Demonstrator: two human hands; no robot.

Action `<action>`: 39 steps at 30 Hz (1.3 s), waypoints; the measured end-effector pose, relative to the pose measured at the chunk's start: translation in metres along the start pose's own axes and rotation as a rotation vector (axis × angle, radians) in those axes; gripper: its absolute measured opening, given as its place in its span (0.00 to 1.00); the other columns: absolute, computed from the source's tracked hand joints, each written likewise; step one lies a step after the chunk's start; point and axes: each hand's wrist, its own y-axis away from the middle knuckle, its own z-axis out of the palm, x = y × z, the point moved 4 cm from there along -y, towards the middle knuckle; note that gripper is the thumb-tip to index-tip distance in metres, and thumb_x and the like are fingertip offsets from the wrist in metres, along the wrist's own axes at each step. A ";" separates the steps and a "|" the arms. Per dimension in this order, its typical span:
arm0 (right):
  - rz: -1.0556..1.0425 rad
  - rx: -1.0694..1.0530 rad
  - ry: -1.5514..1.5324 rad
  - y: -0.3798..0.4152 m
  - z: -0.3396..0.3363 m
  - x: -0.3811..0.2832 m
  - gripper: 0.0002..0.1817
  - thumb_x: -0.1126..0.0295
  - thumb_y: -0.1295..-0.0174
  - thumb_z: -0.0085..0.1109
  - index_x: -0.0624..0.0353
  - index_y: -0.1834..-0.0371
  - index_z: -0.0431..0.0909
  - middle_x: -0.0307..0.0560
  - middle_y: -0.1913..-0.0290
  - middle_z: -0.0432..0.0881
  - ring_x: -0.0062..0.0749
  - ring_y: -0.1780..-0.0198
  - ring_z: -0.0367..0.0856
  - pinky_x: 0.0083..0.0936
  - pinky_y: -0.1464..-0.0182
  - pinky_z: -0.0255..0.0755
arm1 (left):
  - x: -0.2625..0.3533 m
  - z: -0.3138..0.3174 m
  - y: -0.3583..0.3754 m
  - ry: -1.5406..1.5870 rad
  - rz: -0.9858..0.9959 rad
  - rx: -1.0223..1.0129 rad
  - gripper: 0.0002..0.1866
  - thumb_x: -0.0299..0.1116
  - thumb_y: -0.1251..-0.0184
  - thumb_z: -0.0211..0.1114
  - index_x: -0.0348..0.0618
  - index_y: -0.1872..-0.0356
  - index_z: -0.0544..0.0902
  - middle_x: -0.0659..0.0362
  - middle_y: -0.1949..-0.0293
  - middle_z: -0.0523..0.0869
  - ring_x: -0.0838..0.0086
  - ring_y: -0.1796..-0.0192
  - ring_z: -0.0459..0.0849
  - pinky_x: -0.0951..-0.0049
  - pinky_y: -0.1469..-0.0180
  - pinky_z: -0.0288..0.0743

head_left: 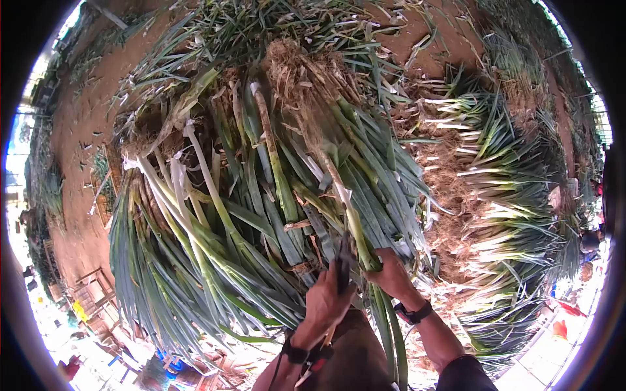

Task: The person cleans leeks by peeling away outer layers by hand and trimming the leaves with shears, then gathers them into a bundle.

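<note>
My right hand (392, 279) is closed around the green stem of a leek (354, 225). Its pale shaft points up toward the roots, and its leaves hang down below the hand. Close beside it, my left hand (328, 301) grips a dark-handled tool (343, 267). The tool's upper end is blurred against the leek, so its kind and any contact cannot be told. In front of both hands lies a big heap of leeks (261, 189), with brown, soil-covered roots at the far end. Several white-stemmed leeks (176, 228) lie on its left side.
A long row of leeks (502, 228) with pale stems runs along the right. Loose leaves (261, 26) cover the ground beyond the heap. Bare brown soil (78, 176) shows at left, near wooden crates (94, 287). Blue items (171, 365) sit at lower left.
</note>
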 end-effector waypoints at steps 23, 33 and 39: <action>0.148 -0.269 -0.115 -0.015 0.008 0.010 0.25 0.57 0.43 0.70 0.71 0.53 0.84 0.63 0.59 0.85 0.49 0.57 0.87 0.40 0.53 0.78 | 0.026 -0.064 -0.069 -0.053 0.005 -0.109 0.25 0.43 0.33 0.65 0.28 0.48 0.75 0.33 0.60 0.86 0.36 0.61 0.88 0.41 0.57 0.81; -0.076 -0.073 0.064 0.003 -0.020 -0.096 0.25 0.70 0.42 0.73 0.74 0.44 0.83 0.56 0.26 0.74 0.43 0.25 0.72 0.36 0.29 0.71 | -0.028 -0.125 -0.008 0.080 0.009 -0.192 0.37 0.43 0.32 0.69 0.31 0.28 0.70 0.40 0.57 0.88 0.46 0.56 0.90 0.53 0.51 0.82; -0.233 -0.346 -0.619 0.036 -0.014 -0.309 0.40 0.69 0.42 0.72 0.68 0.25 0.70 0.49 0.38 0.80 0.31 0.45 0.86 0.28 0.42 0.83 | -0.085 -0.198 0.063 0.238 -0.036 0.043 0.39 0.38 0.31 0.72 0.34 0.23 0.67 0.47 0.52 0.87 0.60 0.61 0.88 0.59 0.59 0.81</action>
